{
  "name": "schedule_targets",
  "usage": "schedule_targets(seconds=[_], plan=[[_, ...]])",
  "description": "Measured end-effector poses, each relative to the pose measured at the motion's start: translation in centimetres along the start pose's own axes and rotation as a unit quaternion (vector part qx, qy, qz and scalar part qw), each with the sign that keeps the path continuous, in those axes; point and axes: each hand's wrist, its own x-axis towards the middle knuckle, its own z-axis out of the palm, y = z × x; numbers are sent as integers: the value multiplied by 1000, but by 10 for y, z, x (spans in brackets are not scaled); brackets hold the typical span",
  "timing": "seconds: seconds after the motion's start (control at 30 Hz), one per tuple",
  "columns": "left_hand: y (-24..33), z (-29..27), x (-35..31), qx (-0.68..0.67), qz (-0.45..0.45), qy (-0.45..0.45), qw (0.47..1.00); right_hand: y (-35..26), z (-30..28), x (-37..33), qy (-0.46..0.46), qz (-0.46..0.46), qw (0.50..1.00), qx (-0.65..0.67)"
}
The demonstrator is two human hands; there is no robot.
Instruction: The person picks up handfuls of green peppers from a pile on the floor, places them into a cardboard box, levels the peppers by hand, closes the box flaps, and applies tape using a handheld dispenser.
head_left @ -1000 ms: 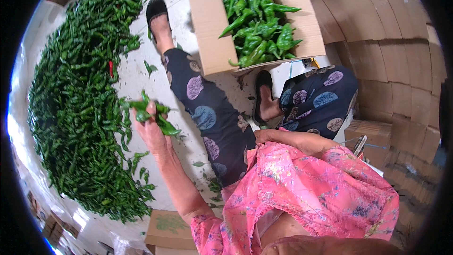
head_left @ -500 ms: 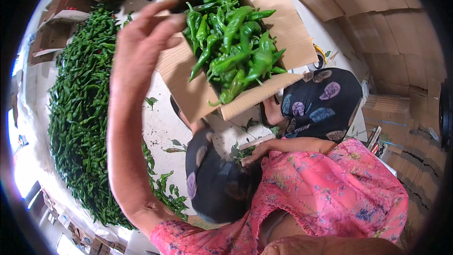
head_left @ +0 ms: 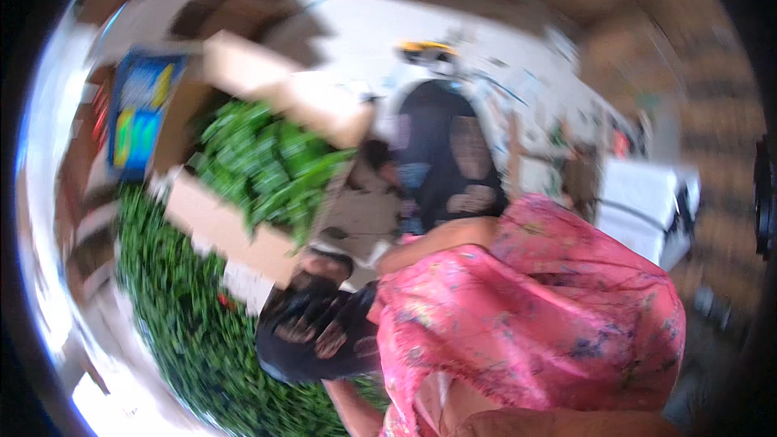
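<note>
Everything is smeared by motion. An open cardboard box (head_left: 231,214) heaped with green peppers (head_left: 271,162) stands in front of my knees, tilted in the picture. Beside and below it spreads a large pile of loose green peppers (head_left: 178,299). My left forearm (head_left: 350,406) shows only at the lower edge, passing behind my knee; its hand is hidden. Across my lap lies my right arm (head_left: 445,240), its hand (head_left: 390,260) near my thighs, with the fingers blurred and partly covered by the pink clothing.
A blue-framed device with a bright display (head_left: 142,113) stands left of the box. Folded cardboard (head_left: 202,8) lies behind it. A yellow and black roundish object (head_left: 429,50) rests on the pale floor beyond my knee. A white block-shaped object (head_left: 639,198) stands at the right, near stacked cardboard (head_left: 712,113).
My view has swung to the right, so the box now appears further left. My left hand, raised beside the box before, has left the view. Green scraps at my right hand no longer show.
</note>
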Motion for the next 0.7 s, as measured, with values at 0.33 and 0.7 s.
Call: schedule_targets(seconds=[0.33, 0.7], plan=[[6, 106, -22, 111, 130, -195, 966, -34, -8, 21, 297, -51, 936, -182], [2, 93, -24, 56, 179, -178, 966, -105, -206, -234, 361, -201, 771, 485]])
